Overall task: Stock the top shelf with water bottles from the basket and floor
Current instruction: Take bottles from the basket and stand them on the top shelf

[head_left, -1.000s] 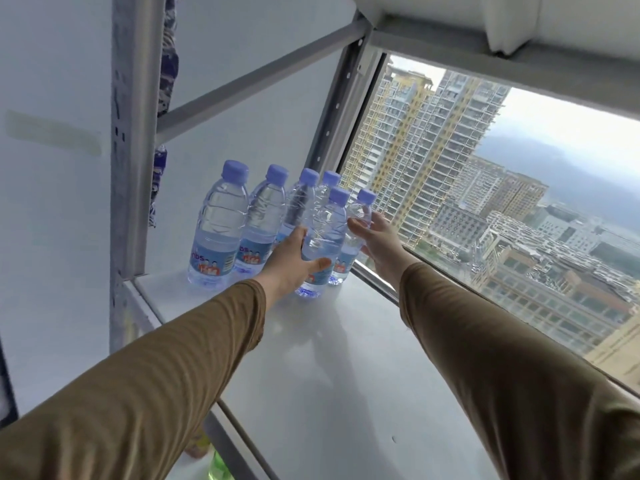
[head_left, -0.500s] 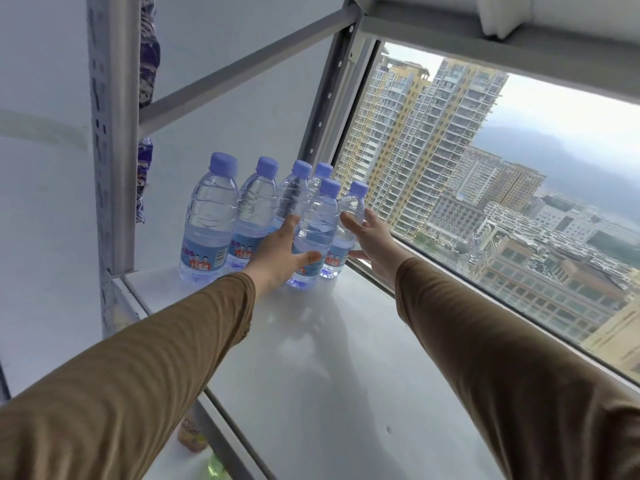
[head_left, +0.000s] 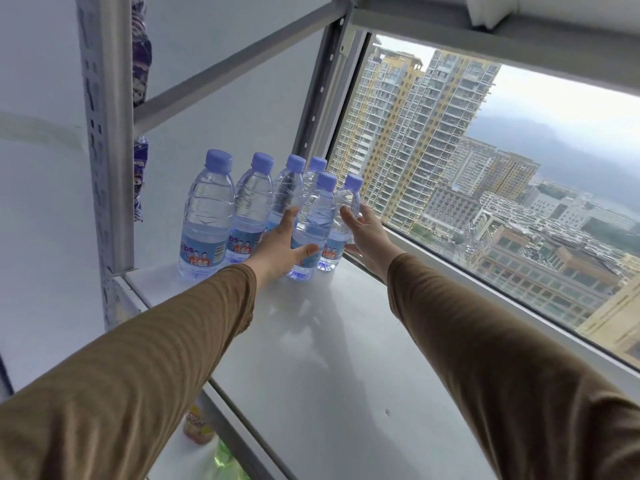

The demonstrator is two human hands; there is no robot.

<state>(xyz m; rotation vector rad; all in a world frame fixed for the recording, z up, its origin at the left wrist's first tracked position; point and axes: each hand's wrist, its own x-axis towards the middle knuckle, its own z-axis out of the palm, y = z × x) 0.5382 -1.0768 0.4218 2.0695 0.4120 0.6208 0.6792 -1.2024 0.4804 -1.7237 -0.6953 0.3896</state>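
Both grips have just loosened: a sec ago my left hand was wrapped round the near-row bottle and my right hand round the bottle beside it; now the fingers are straight, only touching the plastic, w/ nothing grasped. So these two are placed. That makes six water bottles upright in two rows at the far left of the top shelf, by the upright post. Plenty of bare shelf nearer me and to the right for more. The right-hand bottle stands close to the window-side edge (no lip there that I can see), so I'd pull back straight, no sideways nudge.
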